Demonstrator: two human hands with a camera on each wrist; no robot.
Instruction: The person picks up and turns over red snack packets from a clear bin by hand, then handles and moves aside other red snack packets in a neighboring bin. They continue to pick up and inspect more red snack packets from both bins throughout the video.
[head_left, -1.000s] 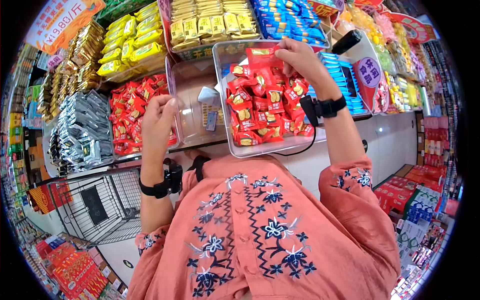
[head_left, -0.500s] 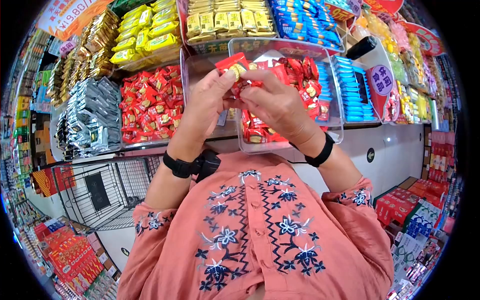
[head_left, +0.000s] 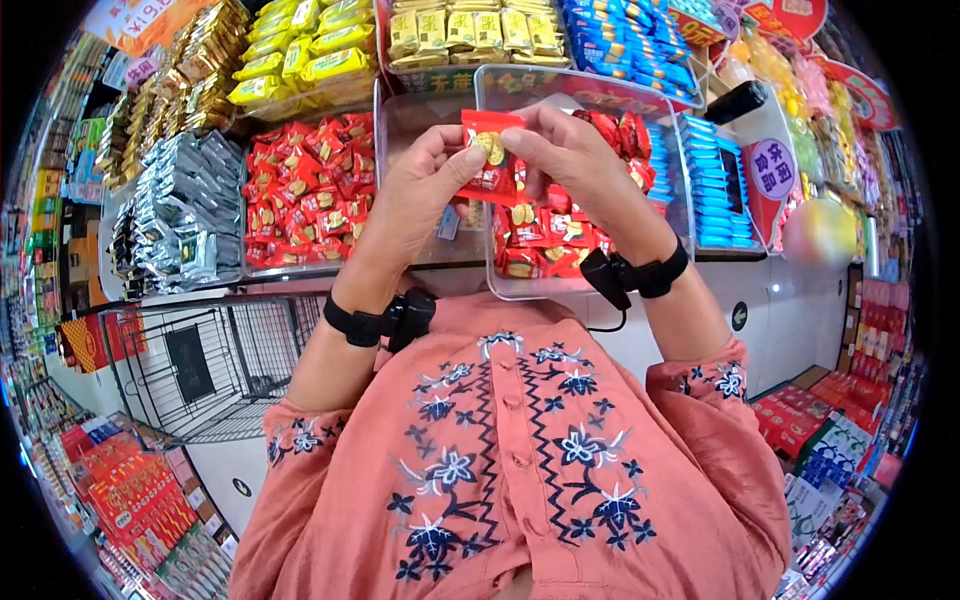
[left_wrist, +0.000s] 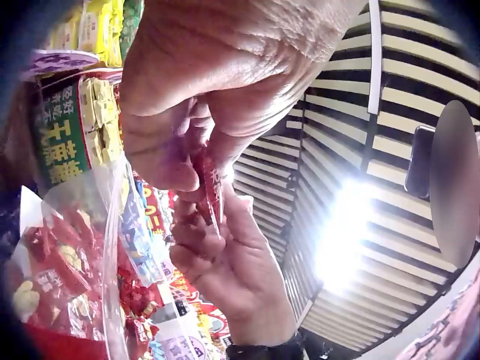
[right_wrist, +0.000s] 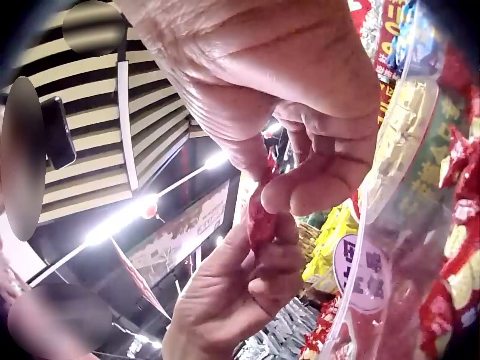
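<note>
While both hands pinch one red snack packet (head_left: pixel 490 158) above a clear bin (head_left: pixel 668 262) of similar packets, the left hand (head_left: pixel 415 200) covers its lower corner, the right hand (head_left: pixel 570 160) its edge; both wrist views show it only edge-on.

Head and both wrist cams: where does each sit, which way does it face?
Head: on the head, looking down at snack bins; shows shirt, forearms, left hand and right hand pinching a red packet.
Left wrist: below the left hand, facing up at the slatted ceiling; packet edge-on.
Right wrist: below the right hand, facing up likewise.
Shared: both hands and the packet appear in all three.
</note>
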